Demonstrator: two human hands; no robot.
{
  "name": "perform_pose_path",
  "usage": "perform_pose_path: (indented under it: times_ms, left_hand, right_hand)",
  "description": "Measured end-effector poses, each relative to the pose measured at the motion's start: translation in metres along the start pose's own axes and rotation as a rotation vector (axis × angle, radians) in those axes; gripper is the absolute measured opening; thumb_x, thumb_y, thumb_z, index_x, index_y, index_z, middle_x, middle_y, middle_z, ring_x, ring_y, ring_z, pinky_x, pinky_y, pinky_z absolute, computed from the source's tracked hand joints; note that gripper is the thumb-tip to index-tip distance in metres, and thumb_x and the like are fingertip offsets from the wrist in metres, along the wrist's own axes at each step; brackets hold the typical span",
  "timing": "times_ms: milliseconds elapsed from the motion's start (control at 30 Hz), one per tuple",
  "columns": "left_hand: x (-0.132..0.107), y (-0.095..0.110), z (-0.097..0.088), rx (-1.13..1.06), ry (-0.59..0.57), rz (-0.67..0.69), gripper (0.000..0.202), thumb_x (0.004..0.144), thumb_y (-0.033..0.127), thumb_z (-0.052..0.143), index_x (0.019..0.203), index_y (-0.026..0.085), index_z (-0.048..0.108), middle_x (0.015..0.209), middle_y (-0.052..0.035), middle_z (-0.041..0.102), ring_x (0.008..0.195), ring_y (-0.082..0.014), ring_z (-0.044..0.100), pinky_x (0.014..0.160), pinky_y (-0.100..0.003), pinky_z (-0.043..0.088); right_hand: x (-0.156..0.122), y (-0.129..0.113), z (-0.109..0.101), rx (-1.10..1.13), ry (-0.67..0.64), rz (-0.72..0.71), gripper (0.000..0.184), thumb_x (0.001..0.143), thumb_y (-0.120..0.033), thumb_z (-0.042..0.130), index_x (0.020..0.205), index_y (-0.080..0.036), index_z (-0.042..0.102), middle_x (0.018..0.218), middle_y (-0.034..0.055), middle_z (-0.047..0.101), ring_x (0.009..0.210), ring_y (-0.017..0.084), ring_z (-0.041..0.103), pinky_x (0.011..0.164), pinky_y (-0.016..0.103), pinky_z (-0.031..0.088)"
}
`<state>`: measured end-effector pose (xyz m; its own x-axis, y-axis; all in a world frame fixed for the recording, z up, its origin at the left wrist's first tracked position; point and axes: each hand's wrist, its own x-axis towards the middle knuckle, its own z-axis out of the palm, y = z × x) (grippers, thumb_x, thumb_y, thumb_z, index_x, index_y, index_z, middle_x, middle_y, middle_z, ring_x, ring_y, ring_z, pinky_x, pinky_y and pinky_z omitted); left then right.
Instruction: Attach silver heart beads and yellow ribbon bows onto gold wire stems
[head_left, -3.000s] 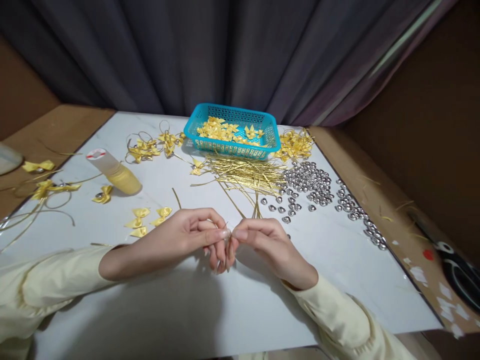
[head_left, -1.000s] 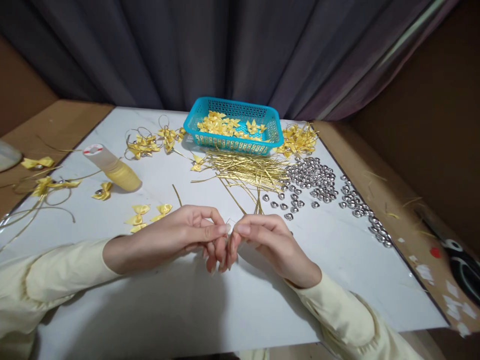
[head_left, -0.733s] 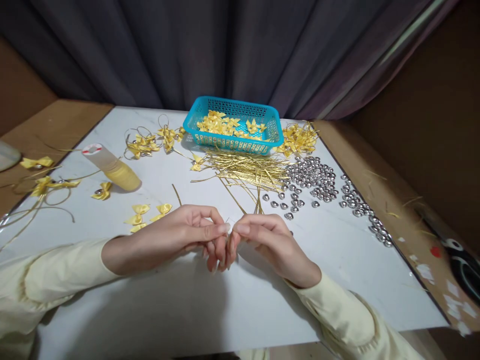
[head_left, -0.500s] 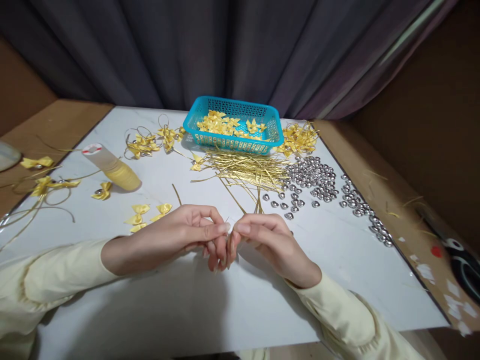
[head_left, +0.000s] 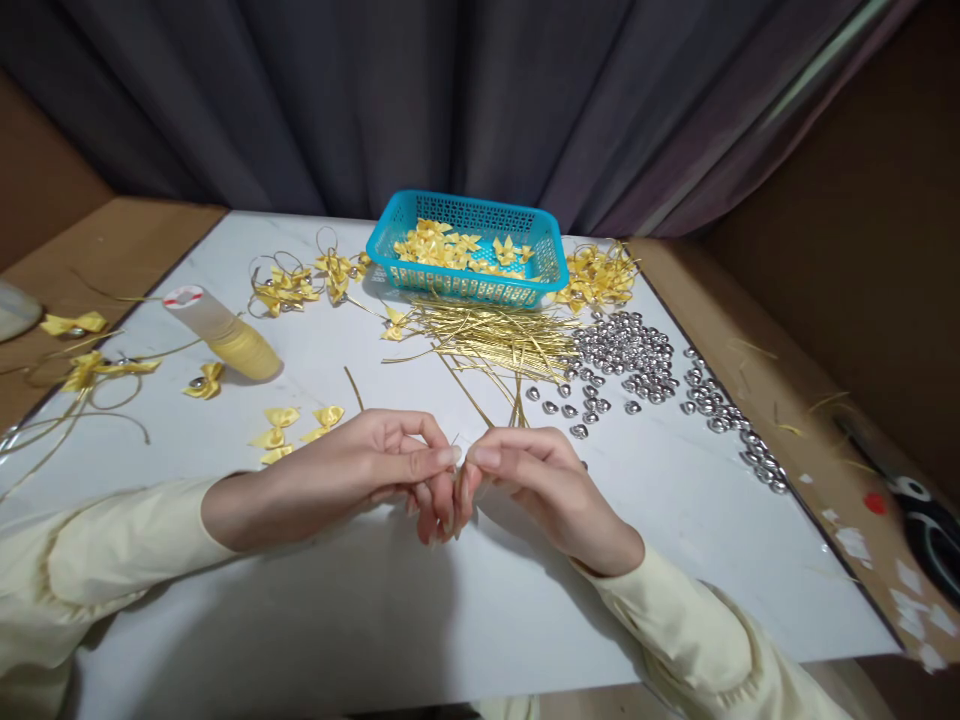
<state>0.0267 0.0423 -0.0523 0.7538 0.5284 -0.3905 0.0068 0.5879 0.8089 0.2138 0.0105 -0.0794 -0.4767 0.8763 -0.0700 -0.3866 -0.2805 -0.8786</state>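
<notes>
My left hand (head_left: 394, 468) and my right hand (head_left: 529, 485) meet at the middle front of the white table, fingertips almost touching. Each thumb is pinched against its forefinger. Between them a thin gold cord (head_left: 455, 439) shows only as a small tip; the fingers cover most of it. Another piece of gold cord (head_left: 353, 387) sticks up behind my left hand. Beside that hand lie several yellow ribbon bows (head_left: 280, 418). Beyond my right hand are loose gold cords (head_left: 495, 340) in a pile and many silver heart-shaped beads (head_left: 622, 355).
A blue basket (head_left: 469, 277) of yellow bows stands at the back. Finished-looking bows with cord loops (head_left: 600, 277) lie beside it, more at left (head_left: 285, 287). A clear tube (head_left: 225, 335) with yellow contents leans at left. Black-handled scissors (head_left: 926, 530) and paper scraps (head_left: 853, 543) lie right.
</notes>
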Motion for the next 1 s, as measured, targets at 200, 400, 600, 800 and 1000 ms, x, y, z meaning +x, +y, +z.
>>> perform_pose_path:
  times_ms: [200, 400, 600, 800, 1000]
  left_hand:
    - [0.0021, 0.0000, -0.0017, 0.011, -0.002, 0.006, 0.030, 0.086, 0.039, 0.067, 0.071, 0.015, 0.056, 0.059, -0.0023, 0.068, 0.063, -0.0144, 0.064, 0.058, -0.022, 0.046]
    - [0.0024, 0.0012, -0.0014, 0.002, 0.001, -0.008, 0.032, 0.084, 0.041, 0.068, 0.071, 0.014, 0.056, 0.062, -0.0036, 0.069, 0.059, -0.0134, 0.063, 0.056, -0.022, 0.046]
    - [0.0016, 0.0015, 0.0009, 0.010, 0.002, -0.008, 0.032, 0.084, 0.041, 0.068, 0.071, 0.014, 0.056, 0.059, -0.0027, 0.068, 0.060, -0.0143, 0.063, 0.058, -0.023, 0.046]
    - [0.0020, 0.0020, 0.0012, 0.006, 0.004, -0.003, 0.032, 0.085, 0.041, 0.068, 0.070, 0.014, 0.056, 0.057, -0.0028, 0.067, 0.061, -0.0152, 0.063, 0.057, -0.023, 0.046]
    - [0.0017, 0.0025, 0.0006, 0.017, -0.005, 0.000, 0.031, 0.086, 0.038, 0.066, 0.071, 0.014, 0.057, 0.059, -0.0032, 0.068, 0.059, -0.0138, 0.063, 0.058, -0.023, 0.046]
  right_hand:
    - [-0.0006, -0.0008, 0.0008, -0.009, 0.019, 0.016, 0.023, 0.087, -0.027, 0.060, 0.072, -0.012, 0.069, 0.060, 0.0034, 0.066, 0.063, 0.017, 0.065, 0.067, 0.031, 0.049]
    - [-0.0004, -0.0007, 0.0010, -0.012, 0.021, 0.023, 0.024, 0.087, -0.027, 0.060, 0.071, -0.012, 0.069, 0.060, 0.0035, 0.066, 0.063, 0.017, 0.065, 0.067, 0.030, 0.048]
    - [-0.0001, -0.0006, 0.0011, -0.006, 0.013, 0.017, 0.023, 0.087, -0.026, 0.059, 0.072, -0.013, 0.070, 0.059, 0.0034, 0.067, 0.062, 0.017, 0.065, 0.065, 0.030, 0.049]
    - [0.0000, -0.0004, 0.0012, -0.006, 0.015, 0.024, 0.024, 0.088, -0.027, 0.060, 0.072, -0.012, 0.070, 0.060, 0.0036, 0.067, 0.062, 0.017, 0.065, 0.068, 0.031, 0.049]
    - [-0.0001, -0.0005, 0.0010, 0.006, 0.005, 0.020, 0.024, 0.089, -0.025, 0.058, 0.072, -0.012, 0.070, 0.060, 0.0036, 0.067, 0.061, 0.016, 0.065, 0.066, 0.030, 0.048]
